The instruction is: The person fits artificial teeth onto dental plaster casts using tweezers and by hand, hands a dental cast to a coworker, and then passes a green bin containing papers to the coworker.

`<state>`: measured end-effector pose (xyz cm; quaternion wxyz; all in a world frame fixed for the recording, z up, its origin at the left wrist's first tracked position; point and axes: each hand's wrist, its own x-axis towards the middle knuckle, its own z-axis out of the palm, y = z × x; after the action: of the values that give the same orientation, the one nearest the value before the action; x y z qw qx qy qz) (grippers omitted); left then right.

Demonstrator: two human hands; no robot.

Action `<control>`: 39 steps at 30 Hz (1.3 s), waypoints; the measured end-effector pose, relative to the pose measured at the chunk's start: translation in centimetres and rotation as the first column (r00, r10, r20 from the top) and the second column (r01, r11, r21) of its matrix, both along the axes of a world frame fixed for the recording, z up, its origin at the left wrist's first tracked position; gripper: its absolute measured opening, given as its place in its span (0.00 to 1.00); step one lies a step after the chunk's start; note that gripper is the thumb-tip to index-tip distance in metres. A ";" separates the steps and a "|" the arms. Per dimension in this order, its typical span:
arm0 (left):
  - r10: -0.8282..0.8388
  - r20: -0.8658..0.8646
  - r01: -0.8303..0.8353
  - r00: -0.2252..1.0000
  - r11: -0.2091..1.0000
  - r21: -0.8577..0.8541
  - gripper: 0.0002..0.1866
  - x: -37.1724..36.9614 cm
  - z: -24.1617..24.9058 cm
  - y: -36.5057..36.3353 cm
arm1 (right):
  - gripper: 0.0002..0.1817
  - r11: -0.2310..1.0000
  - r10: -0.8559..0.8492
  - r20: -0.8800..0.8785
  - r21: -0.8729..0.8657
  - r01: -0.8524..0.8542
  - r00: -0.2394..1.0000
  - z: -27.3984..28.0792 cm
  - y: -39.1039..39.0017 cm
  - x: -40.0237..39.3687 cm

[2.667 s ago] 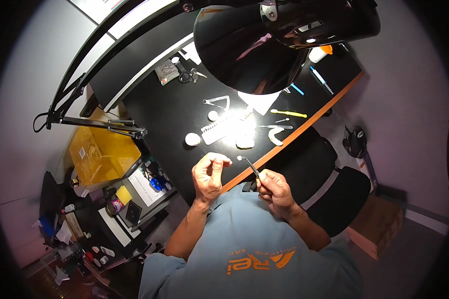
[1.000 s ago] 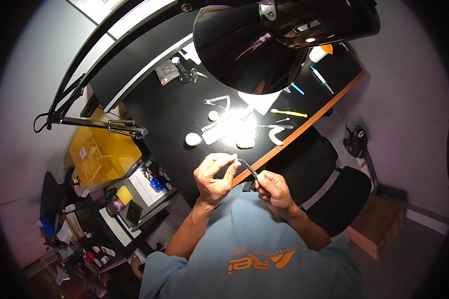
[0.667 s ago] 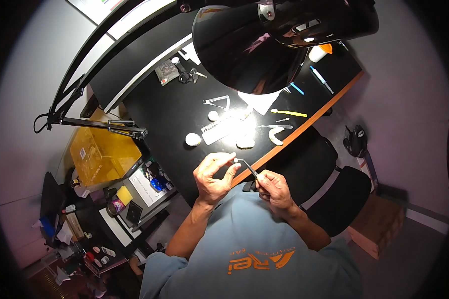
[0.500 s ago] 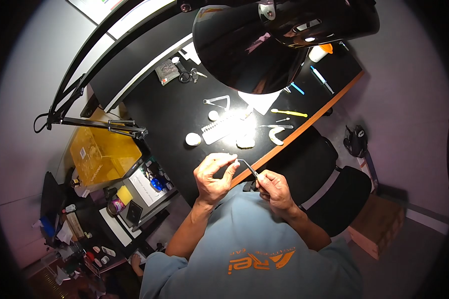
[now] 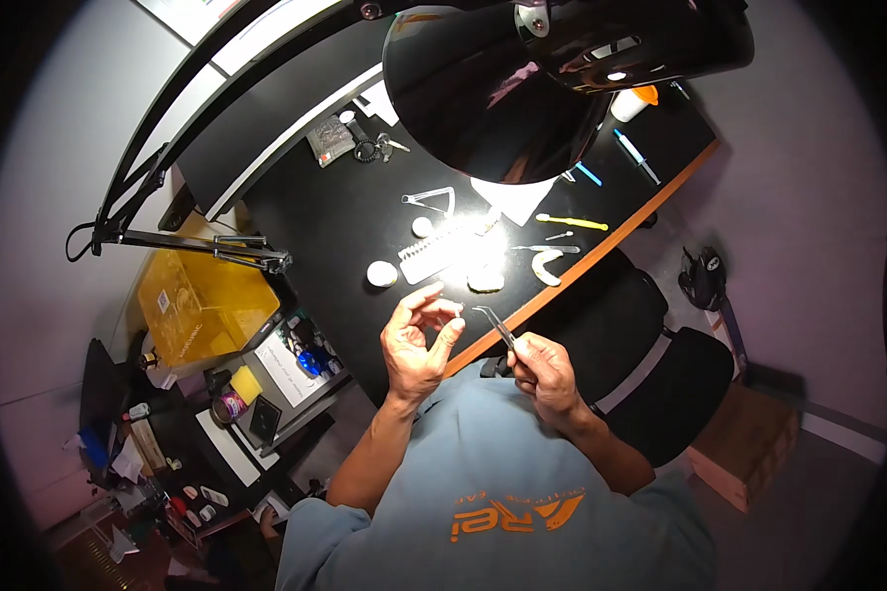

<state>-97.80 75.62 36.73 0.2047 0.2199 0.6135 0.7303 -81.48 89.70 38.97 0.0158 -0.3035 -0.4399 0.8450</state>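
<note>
Near the desk's front edge, my left hand [image 5: 419,345] is raised with thumb and fingers curled toward each other. A tiny pale piece seems to sit at its fingertips, too small to name. My right hand [image 5: 544,372] grips dark tweezers [image 5: 500,329] with a bent tip, pointing toward the left hand and a little apart from it. Beyond the hands lie a white dental cast [image 5: 485,282], a pale horseshoe-shaped dental arch [image 5: 544,268] and a white tray [image 5: 426,262], partly lost in lamp glare.
A large black lamp [image 5: 493,98] hangs over the black desk. On it are a white jar [image 5: 381,274], a metal caliper [image 5: 434,201], a yellow-handled tool [image 5: 574,223] and an orange-capped container [image 5: 634,102]. A black chair [image 5: 660,394] stands at right, a yellow box [image 5: 202,300] at left.
The tweezers' tip has drawn back from my left fingertips, leaving a gap. My left fingers have loosened and curled differently; my right hand has shifted slightly.
</note>
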 end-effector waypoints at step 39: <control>-0.008 -0.247 -0.041 0.969 0.980 -0.193 0.07 -0.3 1.1 0.2 | 0.16 0.951 0.074 0.012 -0.302 -0.067 0.997 0.1 0.6 -0.1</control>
<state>-98.13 75.79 37.87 0.1417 0.2826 0.7051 0.6348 -81.57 90.35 39.06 -0.0660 -0.2965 -0.3167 0.8986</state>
